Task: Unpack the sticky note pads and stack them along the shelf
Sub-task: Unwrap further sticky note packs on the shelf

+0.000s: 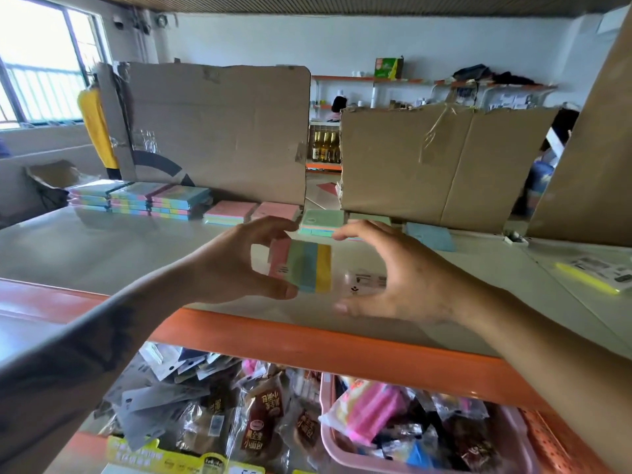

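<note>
My left hand (236,265) pinches a striped sticky note pad (304,266), pink, green, blue and yellow, between thumb and fingers above the grey shelf top (119,248). My right hand (400,278) hovers just right of the pad with fingers spread and loosely bent; a clear plastic wrapper (364,280) shows behind its palm, and contact with it cannot be told. Further back lie stacks of striped pads (140,200), two pink-topped pads (253,212) and a green-topped pad (323,220).
Cardboard sheets (222,131) (437,162) stand upright at the back of the shelf. A blue sheet (431,236) and a yellow pen on a packet (595,275) lie to the right. Below the orange shelf edge (307,340) are snack packets and a pink basket (513,436).
</note>
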Demonstrator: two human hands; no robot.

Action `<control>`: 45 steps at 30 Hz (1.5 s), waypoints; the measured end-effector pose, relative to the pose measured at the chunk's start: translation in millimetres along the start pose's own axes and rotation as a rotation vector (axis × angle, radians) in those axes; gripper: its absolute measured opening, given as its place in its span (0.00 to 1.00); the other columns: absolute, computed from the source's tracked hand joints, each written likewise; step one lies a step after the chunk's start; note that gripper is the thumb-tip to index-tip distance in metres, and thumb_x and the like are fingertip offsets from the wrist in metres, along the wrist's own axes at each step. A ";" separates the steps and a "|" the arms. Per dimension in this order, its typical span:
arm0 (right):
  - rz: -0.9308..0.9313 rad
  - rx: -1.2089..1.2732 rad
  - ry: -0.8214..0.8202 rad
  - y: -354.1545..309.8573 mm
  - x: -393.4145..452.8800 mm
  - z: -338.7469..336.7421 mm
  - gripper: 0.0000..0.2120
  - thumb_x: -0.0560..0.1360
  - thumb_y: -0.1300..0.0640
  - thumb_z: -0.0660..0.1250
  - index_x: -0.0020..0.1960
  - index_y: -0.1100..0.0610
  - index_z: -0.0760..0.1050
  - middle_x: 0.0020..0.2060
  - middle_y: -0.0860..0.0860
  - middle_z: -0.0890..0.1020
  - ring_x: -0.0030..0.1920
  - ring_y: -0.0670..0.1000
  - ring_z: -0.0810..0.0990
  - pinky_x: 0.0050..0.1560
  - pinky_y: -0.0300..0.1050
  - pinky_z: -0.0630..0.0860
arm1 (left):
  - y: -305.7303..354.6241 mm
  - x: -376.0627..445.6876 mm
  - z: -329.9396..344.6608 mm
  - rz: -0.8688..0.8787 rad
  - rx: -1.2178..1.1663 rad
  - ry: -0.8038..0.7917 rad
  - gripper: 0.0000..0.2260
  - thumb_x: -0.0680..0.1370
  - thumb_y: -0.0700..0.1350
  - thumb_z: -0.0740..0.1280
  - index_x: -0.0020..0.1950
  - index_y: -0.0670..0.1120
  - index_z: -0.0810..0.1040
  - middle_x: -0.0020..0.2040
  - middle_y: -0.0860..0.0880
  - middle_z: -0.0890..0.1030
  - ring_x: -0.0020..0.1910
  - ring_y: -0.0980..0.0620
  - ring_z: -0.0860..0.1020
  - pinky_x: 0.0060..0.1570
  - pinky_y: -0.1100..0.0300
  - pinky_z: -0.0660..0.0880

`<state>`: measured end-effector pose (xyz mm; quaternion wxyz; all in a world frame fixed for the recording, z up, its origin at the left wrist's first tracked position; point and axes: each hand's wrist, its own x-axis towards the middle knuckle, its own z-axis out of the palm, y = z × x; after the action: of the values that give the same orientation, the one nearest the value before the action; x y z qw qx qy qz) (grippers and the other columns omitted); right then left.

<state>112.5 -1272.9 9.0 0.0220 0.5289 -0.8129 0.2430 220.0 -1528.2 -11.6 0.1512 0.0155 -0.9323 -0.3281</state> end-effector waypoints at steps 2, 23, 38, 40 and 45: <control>0.049 -0.050 -0.052 8.0 -9.1 -9.9 0.34 0.65 0.39 0.80 0.68 0.40 0.71 0.66 0.37 0.73 0.65 0.37 0.71 0.63 0.29 0.65 | -5.0 1.3 2.7 -0.046 0.035 -0.037 0.42 0.58 0.57 0.84 0.69 0.63 0.71 0.59 0.63 0.78 0.61 0.66 0.75 0.61 0.68 0.69; 0.218 0.570 0.115 12.8 -15.8 -15.7 0.22 0.73 0.38 0.69 0.51 0.57 0.84 0.42 0.68 0.80 0.40 0.54 0.81 0.44 0.55 0.82 | 67.0 -2.1 44.7 0.217 -0.369 0.146 0.08 0.75 0.35 0.75 0.44 0.48 0.82 0.38 0.56 0.85 0.40 0.61 0.83 0.45 0.70 0.74; -0.160 -0.275 0.292 20.9 -21.6 -5.6 0.35 0.65 0.33 0.71 0.66 0.51 0.77 0.56 0.47 0.84 0.57 0.53 0.81 0.60 0.56 0.77 | 34.2 10.1 22.4 0.076 -0.219 -0.025 0.37 0.60 0.62 0.78 0.69 0.61 0.74 0.59 0.56 0.82 0.64 0.59 0.78 0.66 0.52 0.74; -0.122 -0.275 0.286 25.4 -22.5 -7.6 0.34 0.63 0.33 0.71 0.63 0.51 0.79 0.52 0.47 0.85 0.53 0.53 0.82 0.57 0.53 0.78 | 21.3 8.4 12.8 0.029 0.010 -0.114 0.44 0.57 0.68 0.77 0.72 0.68 0.68 0.66 0.63 0.76 0.68 0.65 0.72 0.70 0.52 0.70; -0.038 -0.195 0.195 31.4 -20.5 -8.7 0.34 0.60 0.29 0.70 0.61 0.46 0.79 0.48 0.45 0.84 0.48 0.50 0.81 0.52 0.45 0.77 | 3.3 8.3 14.1 -0.004 0.158 -0.131 0.39 0.63 0.66 0.80 0.70 0.73 0.68 0.66 0.68 0.75 0.67 0.65 0.72 0.69 0.52 0.70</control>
<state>92.2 -1241.7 -1.0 0.1568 0.5133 -0.8165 0.2126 208.1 -1518.1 -17.7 0.0876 0.0076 -0.9632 -0.2540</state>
